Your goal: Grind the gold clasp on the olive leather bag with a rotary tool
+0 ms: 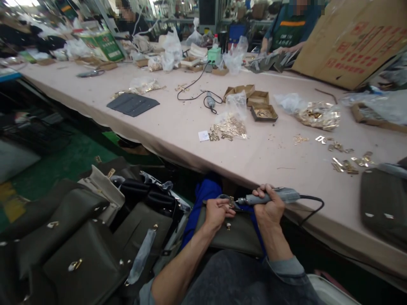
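My right hand [269, 204] is wrapped round a grey electric screwdriver [288, 195], its black cord running off to the right. The screwdriver's tip points left at a small gold metal fitting [231, 202] on the bag's flap. Fingers of my left hand [219, 213] pinch the flap's edge beside that fitting, close to the tip. Across my lap lies the dark olive bag [238, 237], with a small gold clasp [228, 226] on its front. Whether the tip sits in a screw is too small to tell.
Several olive bags [82, 254] are piled at my left. On the pink-covered table [178, 140] lie a bag of gold fittings [230, 126], small cardboard boxes [263, 112], a dark flat panel [132, 104] and loose gold pieces [349, 163]. A large carton [346, 46] stands near a co-worker [291, 29].
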A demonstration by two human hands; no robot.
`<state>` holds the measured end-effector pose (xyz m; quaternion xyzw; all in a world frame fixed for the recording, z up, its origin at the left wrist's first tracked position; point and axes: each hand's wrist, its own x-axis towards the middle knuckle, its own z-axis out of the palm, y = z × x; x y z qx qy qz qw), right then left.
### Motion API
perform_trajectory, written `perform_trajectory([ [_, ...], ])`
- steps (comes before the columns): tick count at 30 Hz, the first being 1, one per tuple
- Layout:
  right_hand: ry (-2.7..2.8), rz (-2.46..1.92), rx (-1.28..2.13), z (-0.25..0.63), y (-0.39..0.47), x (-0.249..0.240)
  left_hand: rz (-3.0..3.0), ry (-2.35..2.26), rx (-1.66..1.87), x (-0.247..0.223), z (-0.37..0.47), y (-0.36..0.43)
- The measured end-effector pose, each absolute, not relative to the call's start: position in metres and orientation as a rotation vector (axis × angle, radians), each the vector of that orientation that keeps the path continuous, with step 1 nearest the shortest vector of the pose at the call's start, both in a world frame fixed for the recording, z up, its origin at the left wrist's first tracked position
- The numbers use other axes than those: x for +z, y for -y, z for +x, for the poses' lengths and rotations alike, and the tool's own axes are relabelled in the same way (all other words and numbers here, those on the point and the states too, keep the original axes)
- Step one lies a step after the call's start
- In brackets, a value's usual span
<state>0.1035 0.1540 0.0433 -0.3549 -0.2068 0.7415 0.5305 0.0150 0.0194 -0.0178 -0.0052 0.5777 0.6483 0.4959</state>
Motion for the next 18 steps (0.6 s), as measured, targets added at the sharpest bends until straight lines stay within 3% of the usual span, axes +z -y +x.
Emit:
perform_trajectory([
  [18,0.58,-0.858,1.767,0.1,-0.144,0.029,-0.074,-1.374,1.57,-0.005,0.009,-0.019],
])
